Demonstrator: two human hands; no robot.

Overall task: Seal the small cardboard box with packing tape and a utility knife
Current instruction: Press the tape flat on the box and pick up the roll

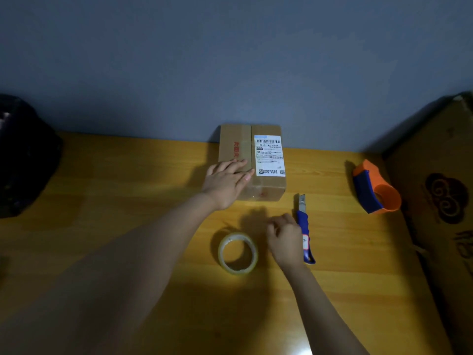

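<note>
A small cardboard box (pixel 266 185) with a white shipping label and red characters stands against the wall on the wooden table (pixel 128 201). My left hand (pixel 226 183) lies flat on the box's top near corner, fingers spread. A roll of clear packing tape (pixel 238 253) lies flat in front of the box. A blue-handled utility knife (pixel 305 234) lies to the roll's right, blade pointing away from me. My right hand (pixel 285 239) hovers between roll and knife, fingers curled, touching the knife's handle side; it grips nothing that I can see.
An orange and blue tape dispenser (pixel 375 188) stands at the right. A large cardboard box (pixel 440 201) with printed marks fills the right edge. A dark bag (pixel 23 155) sits at the far left. A grey wall runs behind the table.
</note>
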